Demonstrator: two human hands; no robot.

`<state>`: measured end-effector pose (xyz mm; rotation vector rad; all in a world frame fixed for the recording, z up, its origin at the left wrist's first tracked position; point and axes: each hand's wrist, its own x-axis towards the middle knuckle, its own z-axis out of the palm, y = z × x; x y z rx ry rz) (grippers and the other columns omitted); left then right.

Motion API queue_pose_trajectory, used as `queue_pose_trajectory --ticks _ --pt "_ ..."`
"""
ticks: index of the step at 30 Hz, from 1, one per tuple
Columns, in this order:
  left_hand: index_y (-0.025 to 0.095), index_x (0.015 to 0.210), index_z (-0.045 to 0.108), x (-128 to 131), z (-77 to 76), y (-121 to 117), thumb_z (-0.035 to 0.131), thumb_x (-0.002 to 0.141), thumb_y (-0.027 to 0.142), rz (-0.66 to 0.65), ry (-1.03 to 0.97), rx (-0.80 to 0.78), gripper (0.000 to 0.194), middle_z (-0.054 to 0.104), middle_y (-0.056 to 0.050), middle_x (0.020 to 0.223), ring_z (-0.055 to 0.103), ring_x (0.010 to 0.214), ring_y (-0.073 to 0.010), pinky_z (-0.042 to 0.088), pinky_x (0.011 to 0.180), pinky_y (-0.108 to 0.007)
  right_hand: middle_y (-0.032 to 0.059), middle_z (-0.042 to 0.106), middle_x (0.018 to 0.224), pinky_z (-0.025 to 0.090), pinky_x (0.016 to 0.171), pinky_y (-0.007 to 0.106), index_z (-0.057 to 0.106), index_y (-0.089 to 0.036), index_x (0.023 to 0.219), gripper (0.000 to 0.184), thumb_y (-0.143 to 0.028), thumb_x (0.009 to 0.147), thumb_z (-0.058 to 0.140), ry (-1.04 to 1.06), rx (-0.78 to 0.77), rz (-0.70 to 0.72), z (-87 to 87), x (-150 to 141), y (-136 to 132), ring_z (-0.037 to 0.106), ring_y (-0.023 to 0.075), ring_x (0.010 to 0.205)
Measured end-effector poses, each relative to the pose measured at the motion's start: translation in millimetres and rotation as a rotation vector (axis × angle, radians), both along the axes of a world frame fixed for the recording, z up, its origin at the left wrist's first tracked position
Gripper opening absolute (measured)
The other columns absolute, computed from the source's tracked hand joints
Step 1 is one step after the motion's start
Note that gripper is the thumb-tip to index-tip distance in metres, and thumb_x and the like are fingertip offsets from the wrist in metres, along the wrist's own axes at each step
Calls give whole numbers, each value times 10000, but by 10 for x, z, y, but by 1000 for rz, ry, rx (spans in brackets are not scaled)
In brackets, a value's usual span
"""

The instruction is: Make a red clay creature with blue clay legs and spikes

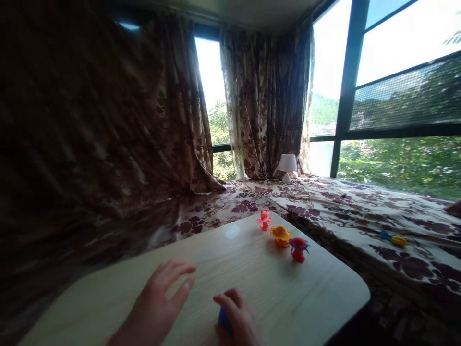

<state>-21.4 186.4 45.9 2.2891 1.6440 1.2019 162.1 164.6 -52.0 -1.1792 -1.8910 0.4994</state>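
A light wooden table [317, 293] fills the lower middle of the head view. My left hand [158, 302] rests on it with fingers stretched out, holding nothing. My right hand [239, 319] is curled over a small blue object [223, 319] at the table's near edge; most of that object is hidden. Farther along the table stand three small toy figures: a pink one [264, 219], a yellow-orange one [281, 236] and a red one with blue parts [298, 249].
A floral-covered bench [360, 206] runs round the table under large windows with patterned curtains [266, 96]. A small white lamp [287, 166] stands in the corner. A blue-and-yellow toy [394, 238] lies on the bench at right.
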Motion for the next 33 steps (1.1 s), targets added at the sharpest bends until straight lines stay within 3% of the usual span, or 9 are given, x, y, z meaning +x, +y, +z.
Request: queue_pose_trajectory --ticks 2,6,11,15,18,24,27,30,33 --pt "281 783 712 -28 -189 -231 540 749 387 -9 -7 15 204 726 -38 852 661 845 -238 540 789 -361 42 597 1009 476 869 278 620 -217 1047 466 2 635 617 -22 -27 -63 51 20 -60 585 193 956" --pt "240 792 705 -82 -519 -525 519 784 329 -19 76 26 206 721 -57 836 653 821 -237 525 770 -371 67 594 946 455 843 312 668 -187 918 209 -95 752 579 -251 11 -8 225 104 -210 553 213 933" --pt "197 833 697 -178 -734 -703 417 803 151 85 213 27 286 703 -70 859 622 850 -233 481 799 -389 77 574 1040 410 890 283 655 -187 1044 349 -37 765 512 -363 160 127 233 -61 -98 526 198 1004" --pt "186 816 702 -208 -800 -823 431 810 152 219 349 96 273 683 -88 851 600 871 -249 439 862 -412 107 624 1033 426 884 280 671 -142 1009 307 -32 835 443 -402 111 115 188 -158 64 573 194 984" --pt "166 786 698 -182 -799 -891 436 821 166 314 382 127 265 671 -108 836 588 876 -269 425 858 -434 140 637 1074 431 916 299 643 -100 1073 339 -18 838 412 -409 149 134 135 -84 4 567 212 1041" --pt "168 697 669 -84 -800 -926 435 813 125 318 354 122 265 655 -99 802 573 860 -249 393 873 -435 170 486 1372 323 1082 414 527 -81 1276 539 -5 751 430 -507 222 190 -90 -38 -258 343 267 1337" --pt "159 720 678 -75 -840 -915 457 812 141 342 353 107 240 655 -104 825 562 883 -243 377 893 -420 129 499 1373 293 1103 386 510 -118 1309 501 -53 828 387 -598 171 174 -25 -125 -197 335 238 1347" --pt "161 734 688 -80 -878 -910 466 812 144 368 349 101 236 655 -101 836 556 904 -242 371 897 -416 79 448 1424 283 1101 381 485 -179 1338 436 -197 916 378 -658 24 -10 122 -159 -29 302 241 1364" --pt "166 725 690 -83 -892 -910 485 802 149 382 352 110 219 656 -93 829 556 903 -236 371 899 -409 158 423 1427 291 1079 460 467 -103 1345 450 -232 947 302 -662 -41 -103 201 -82 60 318 292 1352"
